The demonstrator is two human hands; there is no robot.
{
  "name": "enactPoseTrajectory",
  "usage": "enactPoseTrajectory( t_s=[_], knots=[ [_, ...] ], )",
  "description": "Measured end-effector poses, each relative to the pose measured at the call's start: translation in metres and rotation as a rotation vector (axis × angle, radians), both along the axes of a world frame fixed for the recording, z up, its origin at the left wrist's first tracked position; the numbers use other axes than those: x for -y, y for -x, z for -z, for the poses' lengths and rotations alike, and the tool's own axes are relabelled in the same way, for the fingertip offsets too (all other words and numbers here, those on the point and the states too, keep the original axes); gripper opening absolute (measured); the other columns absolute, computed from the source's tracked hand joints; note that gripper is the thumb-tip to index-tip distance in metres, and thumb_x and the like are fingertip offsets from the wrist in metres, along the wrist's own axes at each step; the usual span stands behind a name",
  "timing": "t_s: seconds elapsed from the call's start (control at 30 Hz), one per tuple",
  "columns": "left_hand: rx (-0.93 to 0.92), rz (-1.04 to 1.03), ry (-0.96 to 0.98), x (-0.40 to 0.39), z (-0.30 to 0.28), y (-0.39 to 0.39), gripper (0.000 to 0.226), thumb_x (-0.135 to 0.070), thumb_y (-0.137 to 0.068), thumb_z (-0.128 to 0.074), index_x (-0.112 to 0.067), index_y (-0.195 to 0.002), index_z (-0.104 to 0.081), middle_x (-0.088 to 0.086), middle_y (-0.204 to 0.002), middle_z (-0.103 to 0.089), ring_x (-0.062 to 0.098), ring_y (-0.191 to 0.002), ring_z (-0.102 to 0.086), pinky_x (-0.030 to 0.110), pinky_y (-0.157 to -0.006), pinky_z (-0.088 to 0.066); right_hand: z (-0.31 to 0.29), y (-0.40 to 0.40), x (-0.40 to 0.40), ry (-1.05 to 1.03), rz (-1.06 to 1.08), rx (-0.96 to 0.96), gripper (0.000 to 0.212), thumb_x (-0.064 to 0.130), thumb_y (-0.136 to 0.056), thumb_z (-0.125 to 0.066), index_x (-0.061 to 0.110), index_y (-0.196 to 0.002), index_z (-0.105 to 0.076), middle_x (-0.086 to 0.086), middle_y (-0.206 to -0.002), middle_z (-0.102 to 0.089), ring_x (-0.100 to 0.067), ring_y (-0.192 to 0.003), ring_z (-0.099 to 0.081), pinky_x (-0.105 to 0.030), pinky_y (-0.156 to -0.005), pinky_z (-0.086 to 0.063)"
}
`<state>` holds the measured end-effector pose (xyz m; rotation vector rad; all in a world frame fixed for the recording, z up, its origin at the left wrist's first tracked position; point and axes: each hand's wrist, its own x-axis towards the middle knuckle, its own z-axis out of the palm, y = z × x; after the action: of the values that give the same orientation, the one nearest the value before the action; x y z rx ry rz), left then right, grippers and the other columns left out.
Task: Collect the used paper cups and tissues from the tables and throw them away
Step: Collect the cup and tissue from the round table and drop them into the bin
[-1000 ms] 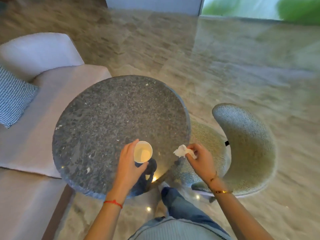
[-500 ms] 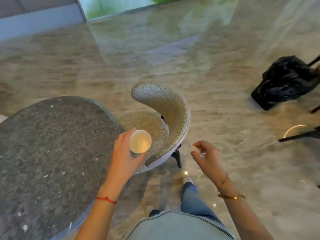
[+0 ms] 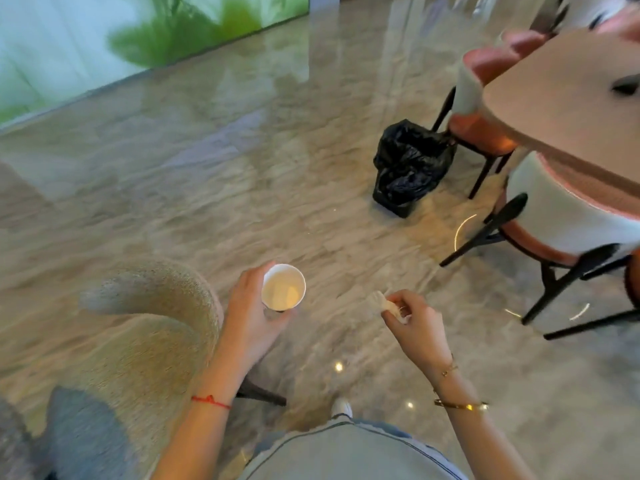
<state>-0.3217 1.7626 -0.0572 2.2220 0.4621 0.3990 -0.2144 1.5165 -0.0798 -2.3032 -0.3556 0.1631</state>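
My left hand (image 3: 251,317) grips a white paper cup (image 3: 283,287) upright, its open mouth facing the camera. My right hand (image 3: 414,323) pinches a crumpled white tissue (image 3: 382,301) between thumb and fingers. Both hands are held over the marble floor, in front of my body. A bin lined with a black trash bag (image 3: 410,164) stands on the floor ahead and to the right, well beyond both hands.
A beige curved-back chair (image 3: 149,327) is close at my left. Chairs with black legs and orange-white seats (image 3: 561,223) and a pale tabletop (image 3: 571,98) stand at the right, next to the bin. Open marble floor (image 3: 242,188) lies between me and the bin.
The view has swung right, away from the round stone table, which has left the frame. The black trash bag now sits nearer the middle. Both hands still hold the cup and tissue.
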Motion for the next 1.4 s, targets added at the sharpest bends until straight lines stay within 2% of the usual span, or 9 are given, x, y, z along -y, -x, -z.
enactPoseTrajectory(
  t_s=[0.2,0.4,0.6,0.83,0.93,1.1,1.2,1.33,1.4],
  knots=[
    [0.026,0.1,-0.024,0.025,-0.005,-0.126,0.079,-0.017,-0.066,-0.086,-0.015,-0.135,-0.049,0.0,-0.129,-0.051,0.021,-0.119,-0.048,0.039,-0.098,-0.043,-0.007,-0.1,0.032,-0.004,0.089,0.044,0.014,0.018,-0.08,-0.07,0.025,-0.089,-0.063,0.018,-0.08,-0.059,0.006,-0.079,-0.055,-0.002,-0.066,-0.04],
    [0.04,0.203,-0.007,0.028,0.014,-0.253,0.08,-0.019,-0.066,-0.086,-0.02,-0.136,-0.046,-0.004,-0.13,-0.049,0.017,-0.12,-0.047,0.039,-0.098,-0.043,0.019,-0.196,0.042,0.035,0.19,0.007,0.017,0.017,-0.081,-0.071,0.019,-0.097,-0.066,0.006,-0.084,-0.064,-0.006,-0.075,-0.055,-0.002,-0.066,-0.037],
    [0.08,0.289,-0.021,0.012,0.022,-0.413,0.079,-0.019,-0.066,-0.086,-0.021,-0.135,-0.047,-0.003,-0.125,-0.05,0.02,-0.115,-0.051,0.041,-0.094,-0.046,0.027,-0.335,0.03,-0.022,0.31,0.0,0.009,0.021,-0.08,-0.072,0.021,-0.088,-0.067,0.014,-0.077,-0.062,0.0,-0.07,-0.056,-0.005,-0.063,-0.04],
    [0.11,0.41,-0.1,-0.008,0.014,-0.621,0.081,-0.022,-0.067,-0.086,-0.022,-0.137,-0.045,-0.009,-0.127,-0.047,0.005,-0.112,-0.045,0.001,-0.091,-0.025,0.008,-0.528,0.009,-0.038,0.383,0.076,0.009,0.022,-0.082,-0.069,0.027,-0.086,-0.063,0.013,-0.079,-0.059,-0.001,-0.073,-0.054,-0.01,-0.06,-0.039],
    [0.089,0.441,-0.103,-0.011,0.017,-0.696,0.081,-0.022,-0.064,-0.086,-0.023,-0.135,-0.046,-0.012,-0.125,-0.046,-0.002,-0.108,-0.04,-0.005,-0.089,-0.021,0.009,-0.59,0.006,-0.046,0.431,0.055,0.011,0.017,-0.081,-0.067,0.026,-0.086,-0.063,0.016,-0.077,-0.057,0.0,-0.073,-0.053,-0.009,-0.061,-0.038],
    [0.014,0.459,-0.036,-0.011,0.045,-0.815,0.083,-0.022,-0.067,-0.084,-0.035,-0.134,-0.039,-0.011,-0.135,-0.044,0.008,-0.122,-0.04,0.012,-0.094,-0.025,0.031,-0.693,0.004,-0.022,0.461,-0.006,0.008,0.017,-0.082,-0.066,0.023,-0.085,-0.063,0.014,-0.078,-0.058,-0.001,-0.074,-0.054,-0.01,-0.063,-0.037],
    [-0.011,0.444,-0.05,-0.007,0.062,-0.882,0.081,-0.022,-0.067,-0.084,-0.033,-0.134,-0.04,-0.011,-0.134,-0.044,0.005,-0.114,-0.042,0.007,-0.085,-0.028,0.045,-0.759,0.006,-0.013,0.451,-0.048,0.007,0.018,-0.083,-0.064,0.025,-0.085,-0.062,0.011,-0.081,-0.06,-0.001,-0.075,-0.054,-0.011,-0.062,-0.037],
    [-0.065,0.426,0.001,0.004,0.071,-0.974,0.076,-0.017,-0.069,-0.082,-0.026,-0.133,-0.043,-0.007,-0.133,-0.045,0.013,-0.115,-0.046,0.02,-0.083,-0.034,0.056,-0.853,0.011,-0.017,0.471,-0.113,0.005,0.022,-0.085,-0.061,0.027,-0.083,-0.06,0.01,-0.083,-0.06,-0.001,-0.073,-0.054,-0.01,-0.055,-0.036],
    [-0.067,0.44,-0.006,0.007,0.076,-1.02,0.074,-0.017,-0.069,-0.081,-0.026,-0.132,-0.044,-0.005,-0.133,-0.046,0.014,-0.115,-0.046,0.019,-0.081,-0.036,0.061,-0.901,0.014,-0.021,0.476,-0.142,0.004,0.022,-0.085,-0.06,0.026,-0.084,-0.061,0.008,-0.083,-0.06,-0.003,-0.072,-0.054,-0.011,-0.054,-0.034]
  ],
)
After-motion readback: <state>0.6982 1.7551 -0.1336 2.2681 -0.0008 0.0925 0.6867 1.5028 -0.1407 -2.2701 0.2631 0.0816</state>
